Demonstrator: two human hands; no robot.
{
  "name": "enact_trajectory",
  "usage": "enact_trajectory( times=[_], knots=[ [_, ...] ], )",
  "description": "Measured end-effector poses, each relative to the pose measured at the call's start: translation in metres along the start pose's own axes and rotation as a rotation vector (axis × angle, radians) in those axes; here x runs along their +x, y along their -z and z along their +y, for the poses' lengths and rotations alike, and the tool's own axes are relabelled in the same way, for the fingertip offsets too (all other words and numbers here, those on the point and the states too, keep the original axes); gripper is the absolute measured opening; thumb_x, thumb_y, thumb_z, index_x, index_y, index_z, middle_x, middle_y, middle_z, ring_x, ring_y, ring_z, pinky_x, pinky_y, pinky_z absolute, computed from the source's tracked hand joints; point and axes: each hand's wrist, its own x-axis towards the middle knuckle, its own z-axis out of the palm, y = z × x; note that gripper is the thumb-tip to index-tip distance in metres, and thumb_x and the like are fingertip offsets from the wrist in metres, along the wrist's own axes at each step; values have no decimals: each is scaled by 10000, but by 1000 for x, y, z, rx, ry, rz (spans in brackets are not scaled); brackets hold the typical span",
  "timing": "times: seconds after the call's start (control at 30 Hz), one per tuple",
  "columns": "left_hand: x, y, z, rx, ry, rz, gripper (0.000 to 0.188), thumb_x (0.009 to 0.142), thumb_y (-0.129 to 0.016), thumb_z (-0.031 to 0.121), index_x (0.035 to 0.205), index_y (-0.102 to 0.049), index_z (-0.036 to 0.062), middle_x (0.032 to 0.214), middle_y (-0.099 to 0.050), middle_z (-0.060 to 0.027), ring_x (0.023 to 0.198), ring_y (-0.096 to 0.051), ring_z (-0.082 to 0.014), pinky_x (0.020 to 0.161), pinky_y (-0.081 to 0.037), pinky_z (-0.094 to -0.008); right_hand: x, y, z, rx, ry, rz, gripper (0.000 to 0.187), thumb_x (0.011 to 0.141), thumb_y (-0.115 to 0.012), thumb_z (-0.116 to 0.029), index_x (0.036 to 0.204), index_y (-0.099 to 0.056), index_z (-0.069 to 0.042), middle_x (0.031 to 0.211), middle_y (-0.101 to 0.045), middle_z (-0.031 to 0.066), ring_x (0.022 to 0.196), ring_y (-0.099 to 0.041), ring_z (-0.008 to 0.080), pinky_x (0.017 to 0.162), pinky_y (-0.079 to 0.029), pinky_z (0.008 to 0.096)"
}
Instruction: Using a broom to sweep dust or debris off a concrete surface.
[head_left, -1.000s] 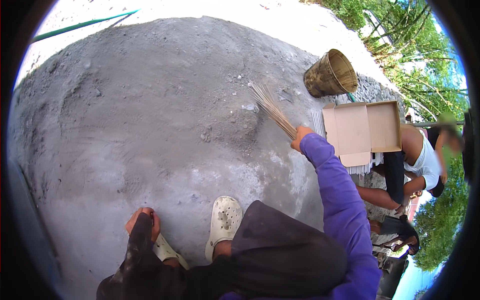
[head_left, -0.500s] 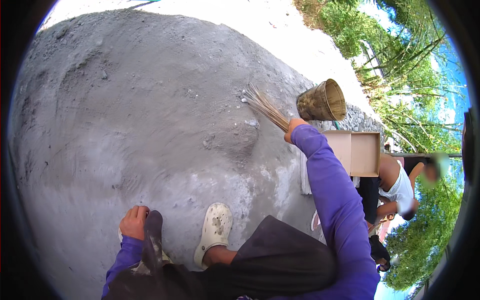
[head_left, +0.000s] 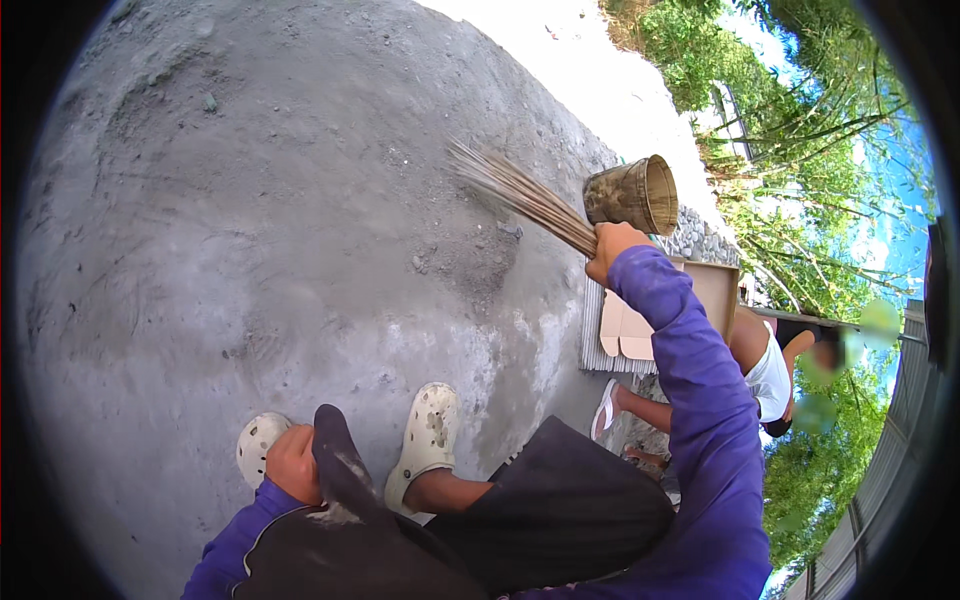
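An outdoor yard of bare, dusty ground (head_left: 230, 200)
The open air is shown by blue sky (head_left: 872, 250) and green trees (head_left: 680, 55); the ground is brightly sunlit beyond 1 shaded stretch, and grey stones (head_left: 692, 237), 1 dirt-caked bucket (head_left: 618, 197) and corrugated metal sheeting (head_left: 880, 470) are also seen.

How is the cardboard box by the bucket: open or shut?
Open: the cardboard box shows its tan inside, with a tabbed flap spread out. The purple right sleeve hides part of it.

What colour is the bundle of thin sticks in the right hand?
The bundle of thin sticks is brownish tan; head view.
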Motion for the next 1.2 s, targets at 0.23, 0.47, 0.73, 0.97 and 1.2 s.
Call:
enact_trajectory(
  times=[0.23, 0.47, 0.73, 0.97, 1.2],
  knots=[
    [-13, -4, -14, -258, -99, -150, 173, 715, -584, 97, 870, -596, 21, 833, -589, -110, 787, -596, -288, 673, -497, -387, -45, -24, 30, 59, 196, 23, 411, 705, -683, -283, 985, -597, 5, 751, -630, 227, 762, -640, 370, 744, -513, 428],
    [-7, -4, -14, -119, -105, -176, 179, 734, -561, 103, 891, -586, 20, 809, -552, -104, 780, -581, -283, 698, -490, -373, 4, 3, 28, 313, -148, -2, 757, 815, -472, -700, 945, -593, 36, 655, -612, 163, 536, -638, 252, 575, -524, 400],
    [-14, -13, -15, -264, 42, -251, 199, 795, -572, 116, 958, -627, 16, 882, -622, -152, 778, -615, -342, 668, -495, -409, -2, 17, 30, 159, -135, -284, 822, 843, -342, -734, 1019, -580, 33, 583, -565, 129, 469, -617, 234, 466, -517, 349],
    [-8, -9, -10, -211, 129, -172, 138, 773, -539, 67, 890, -593, 17, 832, -584, -139, 746, -592, -330, 661, -492, -394, -4, 61, 32, 420, -3, -113, 732, 870, -363, -698, 936, -568, 2, 559, -516, 88, 420, -544, 190, 413, -457, 338],
    [-26, -29, -24, -290, 231, -208, 138, 785, -534, 65, 898, -596, 14, 856, -596, -154, 765, -598, -336, 675, -492, -403, -57, -19, -79, 763, 341, -114, 559, 925, -434, -554, 853, -454, -1, 575, -549, 120, 512, -601, 215, 522, -474, 343]
  ],
)
